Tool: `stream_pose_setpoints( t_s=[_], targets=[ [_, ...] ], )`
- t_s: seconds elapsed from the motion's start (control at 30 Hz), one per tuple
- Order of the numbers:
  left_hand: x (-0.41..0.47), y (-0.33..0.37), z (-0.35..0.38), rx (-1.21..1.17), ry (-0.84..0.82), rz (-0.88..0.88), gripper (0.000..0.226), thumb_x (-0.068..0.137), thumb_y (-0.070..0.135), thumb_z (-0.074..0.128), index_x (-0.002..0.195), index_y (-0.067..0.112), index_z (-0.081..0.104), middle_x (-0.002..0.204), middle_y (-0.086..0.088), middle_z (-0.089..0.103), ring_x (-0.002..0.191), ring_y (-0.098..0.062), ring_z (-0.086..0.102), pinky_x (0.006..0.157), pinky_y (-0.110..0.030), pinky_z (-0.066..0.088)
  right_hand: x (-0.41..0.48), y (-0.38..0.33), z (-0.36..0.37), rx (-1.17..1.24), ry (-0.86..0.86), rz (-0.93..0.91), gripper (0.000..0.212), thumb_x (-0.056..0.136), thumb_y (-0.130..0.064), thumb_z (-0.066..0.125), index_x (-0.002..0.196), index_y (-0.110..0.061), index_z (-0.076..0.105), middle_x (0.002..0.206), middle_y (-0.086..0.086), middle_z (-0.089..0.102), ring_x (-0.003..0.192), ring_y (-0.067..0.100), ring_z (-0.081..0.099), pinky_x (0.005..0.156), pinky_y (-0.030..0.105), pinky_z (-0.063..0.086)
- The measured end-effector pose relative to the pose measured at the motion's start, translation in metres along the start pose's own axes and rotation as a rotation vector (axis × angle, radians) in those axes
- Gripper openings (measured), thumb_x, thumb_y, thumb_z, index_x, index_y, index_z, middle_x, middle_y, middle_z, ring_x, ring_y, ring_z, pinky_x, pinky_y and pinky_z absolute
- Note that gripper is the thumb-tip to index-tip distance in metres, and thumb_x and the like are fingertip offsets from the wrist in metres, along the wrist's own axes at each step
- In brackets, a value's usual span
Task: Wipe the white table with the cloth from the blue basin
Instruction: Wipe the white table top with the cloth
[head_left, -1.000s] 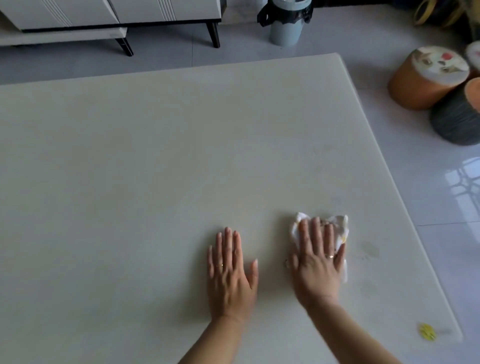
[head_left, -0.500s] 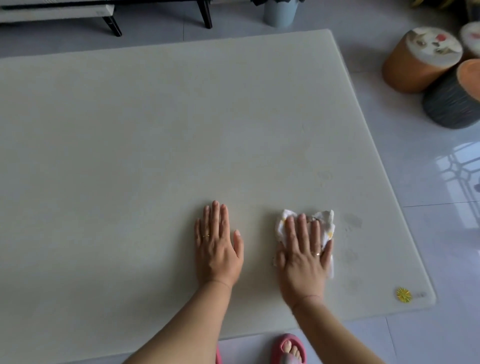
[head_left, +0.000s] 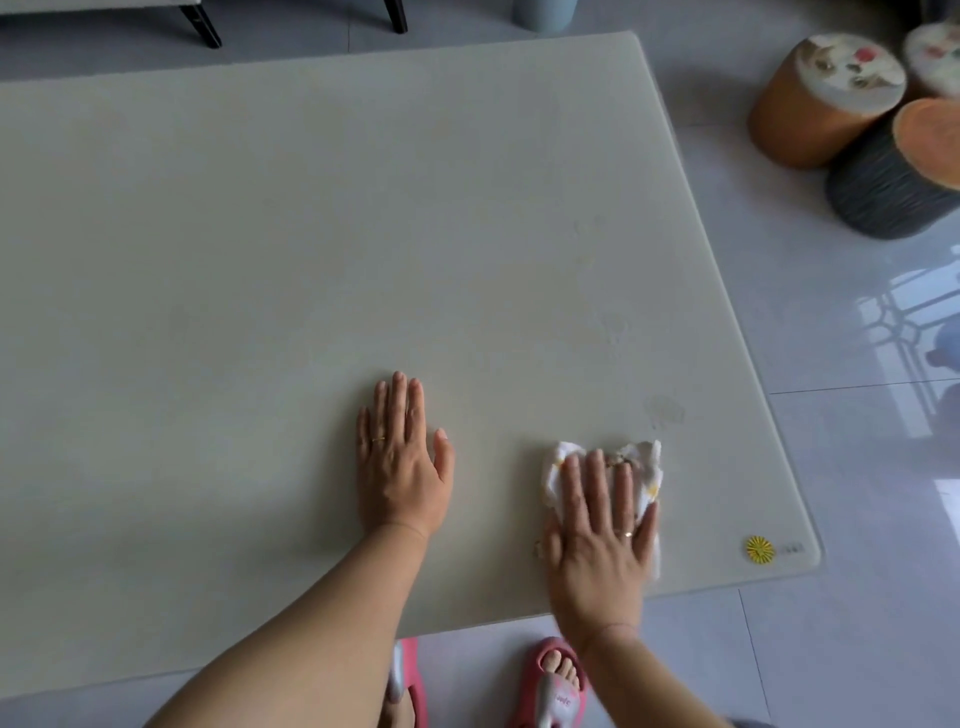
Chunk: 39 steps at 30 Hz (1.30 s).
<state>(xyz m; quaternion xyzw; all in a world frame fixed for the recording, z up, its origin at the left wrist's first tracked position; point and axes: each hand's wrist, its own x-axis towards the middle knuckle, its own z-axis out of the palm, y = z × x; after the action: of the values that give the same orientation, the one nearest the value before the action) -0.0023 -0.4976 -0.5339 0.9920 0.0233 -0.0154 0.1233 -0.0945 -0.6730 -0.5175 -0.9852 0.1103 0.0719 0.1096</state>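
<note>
From my head camera, my right hand (head_left: 602, 535) lies flat, fingers spread, pressing the cloth (head_left: 641, 473) onto the table (head_left: 260, 260) at the lower right of the frame. The cloth sits under my palm and fingers, bunching out past my fingertips and along my little-finger side. My left hand (head_left: 402, 467) rests flat and open on the bare table at lower centre, holding nothing, well apart from the cloth. A faint smudge (head_left: 665, 410) shows just above the cloth.
</note>
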Motion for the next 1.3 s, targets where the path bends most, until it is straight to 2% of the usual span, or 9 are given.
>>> stream_pose_setpoints(
  t_s=[0.23, 0.4, 0.57, 0.73, 0.8, 0.9, 1.07, 1.2, 1.3],
  targets=[
    [-0.001, 0.001, 0.0, 0.015, 0.009, 0.008, 0.062, 0.088, 0.034, 0.029, 0.142, 0.005, 0.04, 0.151, -0.015, 0.035, 0.139, -0.033, 0.033, 0.114, -0.049, 0.026, -0.029, 0.035, 0.002, -0.079, -0.061, -0.619, 0.065, 0.082, -0.039, 0.045, 0.145, -0.028, 0.033, 0.153, -0.004, 0.031, 0.143, 0.023, 0.023, 0.109, 0.051, 0.022],
    [-0.001, 0.003, 0.001, 0.018, -0.003, -0.012, 0.064, 0.088, 0.035, 0.026, 0.143, 0.005, 0.039, 0.152, -0.014, 0.033, 0.14, -0.032, 0.03, 0.114, -0.049, 0.025, -0.004, 0.098, -0.021, -0.075, -0.021, -0.283, 0.061, 0.086, -0.039, 0.038, 0.145, -0.026, 0.031, 0.153, -0.001, 0.03, 0.143, 0.021, 0.018, 0.113, 0.051, 0.016],
    [0.0, 0.008, 0.002, 0.053, 0.027, -0.029, 0.064, 0.085, 0.031, 0.027, 0.139, 0.002, 0.043, 0.149, -0.017, 0.037, 0.138, -0.034, 0.035, 0.115, -0.051, 0.019, -0.021, 0.044, -0.01, 0.029, -0.021, 0.038, 0.07, 0.077, -0.037, 0.035, 0.146, -0.024, 0.031, 0.154, 0.002, 0.026, 0.144, 0.023, 0.012, 0.113, 0.05, 0.007],
    [0.017, 0.045, 0.001, 0.004, 0.035, -0.023, 0.065, 0.076, 0.017, 0.041, 0.14, 0.003, 0.043, 0.151, -0.016, 0.034, 0.14, -0.032, 0.032, 0.115, -0.048, 0.013, -0.03, 0.07, -0.007, -0.076, -0.1, -0.55, 0.063, 0.084, -0.039, 0.047, 0.145, -0.03, 0.033, 0.154, -0.007, 0.028, 0.144, 0.023, 0.02, 0.109, 0.054, 0.021],
    [0.03, 0.063, 0.004, -0.015, 0.014, 0.028, 0.066, 0.078, 0.019, 0.042, 0.142, 0.004, 0.039, 0.153, -0.014, 0.03, 0.142, -0.031, 0.028, 0.116, -0.046, 0.011, -0.01, 0.101, -0.016, -0.152, -0.08, -0.609, 0.06, 0.088, -0.043, 0.043, 0.146, -0.031, 0.03, 0.153, -0.006, 0.028, 0.144, 0.022, 0.02, 0.111, 0.054, 0.019],
    [0.045, 0.081, 0.017, -0.014, -0.034, 0.074, 0.062, 0.092, 0.028, 0.042, 0.148, 0.009, 0.025, 0.158, -0.01, 0.018, 0.146, -0.026, 0.016, 0.118, -0.041, 0.003, 0.018, 0.13, -0.033, -0.13, -0.062, -0.309, 0.058, 0.091, -0.044, 0.031, 0.146, -0.029, 0.024, 0.154, -0.003, 0.027, 0.144, 0.018, 0.013, 0.114, 0.051, 0.011],
    [0.045, 0.09, 0.033, 0.003, -0.02, 0.091, 0.064, 0.093, 0.04, 0.034, 0.149, 0.01, 0.025, 0.158, -0.009, 0.019, 0.146, -0.025, 0.015, 0.118, -0.04, 0.005, 0.021, 0.081, -0.018, -0.001, -0.038, 0.149, 0.065, 0.085, -0.049, 0.012, 0.147, -0.032, 0.003, 0.156, -0.005, -0.005, 0.145, 0.02, -0.01, 0.115, 0.05, -0.009],
    [0.045, 0.09, 0.031, -0.005, 0.006, 0.089, 0.061, 0.091, 0.034, 0.033, 0.147, 0.009, 0.031, 0.155, -0.011, 0.025, 0.144, -0.027, 0.022, 0.118, -0.043, 0.013, 0.007, 0.038, -0.006, -0.024, -0.066, -0.347, 0.06, 0.089, -0.043, 0.038, 0.147, -0.03, 0.028, 0.155, -0.006, 0.023, 0.144, 0.026, 0.016, 0.111, 0.055, 0.013],
    [0.044, 0.093, 0.027, 0.003, -0.006, 0.086, 0.064, 0.09, 0.037, 0.025, 0.147, 0.01, 0.031, 0.155, -0.011, 0.025, 0.144, -0.027, 0.022, 0.118, -0.042, 0.013, 0.036, 0.075, -0.012, -0.113, -0.079, -0.615, 0.055, 0.094, -0.047, 0.035, 0.147, -0.032, 0.027, 0.155, -0.007, 0.026, 0.144, 0.023, 0.018, 0.113, 0.052, 0.014]
  ],
)
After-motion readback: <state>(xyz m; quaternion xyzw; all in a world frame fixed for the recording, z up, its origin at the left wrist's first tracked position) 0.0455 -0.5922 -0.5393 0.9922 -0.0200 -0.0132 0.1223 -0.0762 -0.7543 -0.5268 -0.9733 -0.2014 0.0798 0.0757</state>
